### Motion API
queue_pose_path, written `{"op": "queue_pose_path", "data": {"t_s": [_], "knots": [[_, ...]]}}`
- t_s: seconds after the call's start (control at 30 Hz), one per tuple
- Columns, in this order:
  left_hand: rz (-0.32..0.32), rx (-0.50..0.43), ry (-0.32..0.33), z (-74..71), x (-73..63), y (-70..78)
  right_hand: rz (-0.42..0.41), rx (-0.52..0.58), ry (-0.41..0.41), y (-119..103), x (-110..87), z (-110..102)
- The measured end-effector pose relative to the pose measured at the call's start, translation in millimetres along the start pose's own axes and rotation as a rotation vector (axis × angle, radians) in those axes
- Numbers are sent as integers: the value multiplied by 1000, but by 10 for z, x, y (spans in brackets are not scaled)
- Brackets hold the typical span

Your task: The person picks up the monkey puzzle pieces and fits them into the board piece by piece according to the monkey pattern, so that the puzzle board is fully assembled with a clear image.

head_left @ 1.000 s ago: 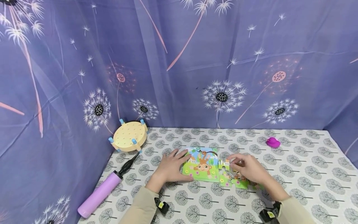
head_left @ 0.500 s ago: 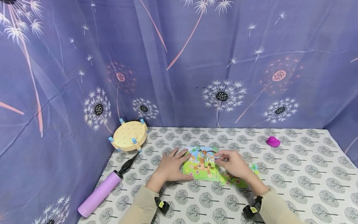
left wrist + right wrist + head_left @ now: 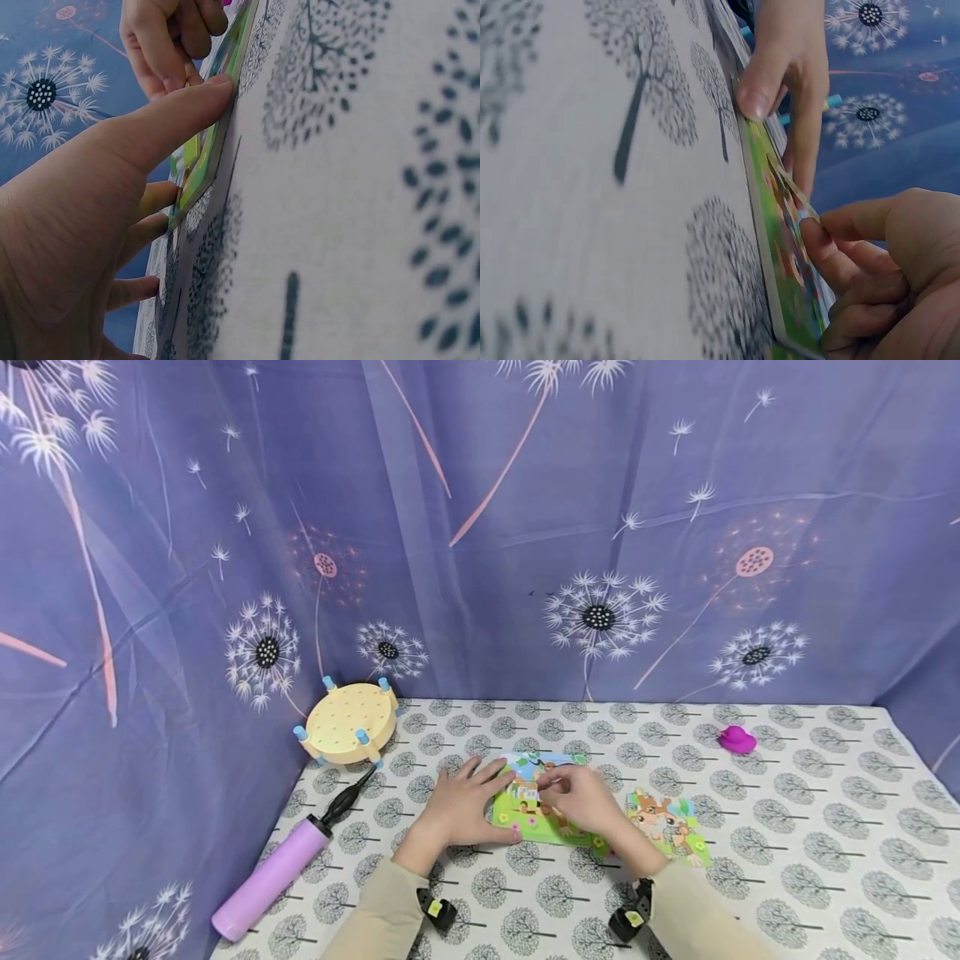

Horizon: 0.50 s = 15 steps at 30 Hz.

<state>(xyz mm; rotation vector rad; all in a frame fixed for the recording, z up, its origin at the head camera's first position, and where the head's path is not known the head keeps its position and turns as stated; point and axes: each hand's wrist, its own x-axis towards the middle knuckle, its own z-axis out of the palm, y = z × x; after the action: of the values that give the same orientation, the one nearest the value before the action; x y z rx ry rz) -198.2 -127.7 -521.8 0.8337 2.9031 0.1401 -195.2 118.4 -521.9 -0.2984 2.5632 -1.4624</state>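
A jigsaw board (image 3: 553, 837) printed with a cartoon monkey scene lies flat on the patterned cloth. My left hand (image 3: 459, 808) rests spread at its left side, thumb at the near edge and fingertips at the far left corner. Over the board's middle, my right hand (image 3: 583, 797) pinches a puzzle piece (image 3: 801, 198) between thumb and index finger, its lower end close over the picture. Several loose puzzle pieces (image 3: 667, 828) lie just right of the board, partly behind the right forearm.
At the left back sits a round yellow disc (image 3: 348, 725) with blue-tipped pegs. A purple hand pump (image 3: 272, 878) with a black nozzle lies in front of it. Toward the back right is a small magenta toy duck (image 3: 738, 740). Purple dandelion curtains (image 3: 495, 635) hang behind.
My right hand has moved left from the loose pieces to over the board, carrying a puzzle piece. More of the loose pieces now show. My left hand has stayed in place.
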Motion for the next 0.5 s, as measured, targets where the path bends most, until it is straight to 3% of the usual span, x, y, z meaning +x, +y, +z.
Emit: {"op": "queue_pose_path", "data": {"t_s": [0.23,0.5], "knots": [[4,4,9,7,8,-3,71,-40,53,-86,70,102],[13,-14,-4,-37,-50,48,129,-40,46,-136,98,163]]}}
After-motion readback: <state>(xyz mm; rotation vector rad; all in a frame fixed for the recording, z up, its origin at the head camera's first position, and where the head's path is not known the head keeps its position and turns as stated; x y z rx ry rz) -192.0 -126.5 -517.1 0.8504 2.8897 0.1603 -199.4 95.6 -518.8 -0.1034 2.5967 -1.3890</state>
